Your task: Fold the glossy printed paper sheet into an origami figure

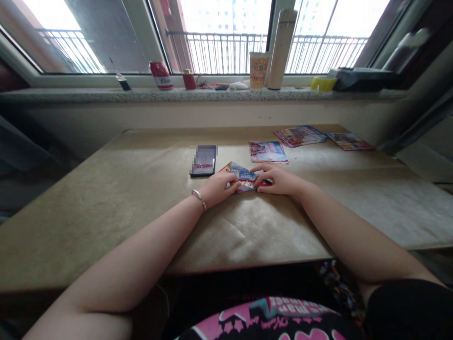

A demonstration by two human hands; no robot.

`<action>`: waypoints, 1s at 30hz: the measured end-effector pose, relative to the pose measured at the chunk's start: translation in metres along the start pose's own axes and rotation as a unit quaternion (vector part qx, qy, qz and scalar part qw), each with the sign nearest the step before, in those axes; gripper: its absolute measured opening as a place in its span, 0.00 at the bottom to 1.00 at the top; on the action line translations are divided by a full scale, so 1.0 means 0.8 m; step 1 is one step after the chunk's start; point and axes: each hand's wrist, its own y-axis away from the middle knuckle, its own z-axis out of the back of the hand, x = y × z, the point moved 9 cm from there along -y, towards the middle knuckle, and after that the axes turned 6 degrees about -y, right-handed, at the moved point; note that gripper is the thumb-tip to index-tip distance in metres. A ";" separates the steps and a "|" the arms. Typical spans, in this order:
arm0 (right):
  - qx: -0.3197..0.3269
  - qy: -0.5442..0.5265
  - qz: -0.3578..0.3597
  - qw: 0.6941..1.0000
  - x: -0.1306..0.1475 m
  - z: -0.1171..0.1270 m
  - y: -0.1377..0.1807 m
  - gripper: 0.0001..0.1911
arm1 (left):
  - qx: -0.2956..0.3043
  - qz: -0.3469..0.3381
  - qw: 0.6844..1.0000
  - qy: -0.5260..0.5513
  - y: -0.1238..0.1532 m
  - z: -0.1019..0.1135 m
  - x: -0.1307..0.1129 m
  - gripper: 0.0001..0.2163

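Note:
A folded, colourful printed paper sheet [245, 174] with a pointed top lies on the table between my hands. My left hand [220, 187], with a silver bracelet at the wrist, grips its left and near part with thumb and fingers together. On the other side my right hand [280, 179] has bent fingers and thumb closed on the sheet's right end. Fingers cover parts of both ends. Just beyond my left hand lies a dark phone [204, 161], its screen facing up. A small stack of printed leaflets [269, 152] rests beyond my right hand.
More leaflets [300, 136] and another small pile [349, 141] lie at the table's far right. The beige-covered table [106, 203] ends below a stone windowsill [212, 95]. A red can [160, 75], a patterned cup [258, 71] and a tall cylinder [282, 49] stand there.

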 end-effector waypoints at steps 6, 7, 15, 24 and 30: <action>-0.006 0.015 -0.021 1.000 -0.004 -0.001 0.000 0.09 | -0.043 -0.024 0.999 -0.017 -0.003 0.003 0.002 0.11; -0.009 0.018 -0.021 1.000 -0.005 -0.001 0.000 0.09 | -0.052 -0.028 0.998 -0.033 -0.003 0.004 0.002 0.11; -0.038 0.057 0.013 0.998 0.011 0.006 -0.003 0.08 | -0.009 0.000 0.997 -0.079 -0.006 -0.008 0.007 0.11; -0.049 0.045 -0.047 0.997 0.011 0.011 -0.003 0.09 | 0.000 0.042 0.996 -0.082 -0.009 -0.010 0.018 0.09; 0.000 0.098 -0.020 0.995 0.017 -0.001 -0.006 0.11 | 0.007 0.063 0.990 -0.129 -0.010 -0.008 0.019 0.09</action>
